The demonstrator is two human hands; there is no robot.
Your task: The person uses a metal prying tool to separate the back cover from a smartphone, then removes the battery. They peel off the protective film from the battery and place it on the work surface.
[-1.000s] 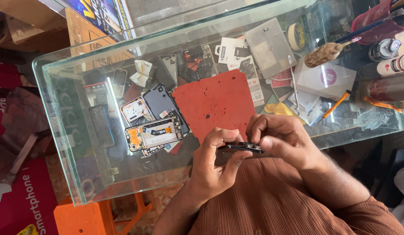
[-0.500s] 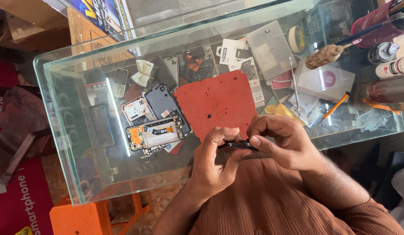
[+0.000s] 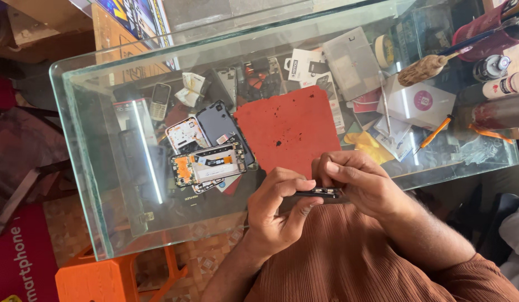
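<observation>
- Hands meet at the near edge of the glass table (image 3: 91, 168), both pinching one small dark phone part (image 3: 321, 193) held edge-on between them.
- The left hand (image 3: 279, 215) grips the part's left end, thumb underneath and fingers curled over the top.
- The right hand (image 3: 363, 184) closes on the part's right end, fingertips pressed down on it.
- The part sits just over the table's near rim, in front of the person's rust-brown ribbed sleeves (image 3: 371, 263).
- Just beyond the hands lies a red work mat (image 3: 287, 128), flat on the glass and speckled with dark spots.
- Left of the mat rests an opened phone (image 3: 209, 165) with its orange and grey insides showing, among other loose phone shells.
- Farther right lie a small orange-handled screwdriver (image 3: 435, 134), a white box (image 3: 419, 103) and a brush (image 3: 424, 68).
- Below the table, at the near left, stands an orange stool (image 3: 97, 277).
</observation>
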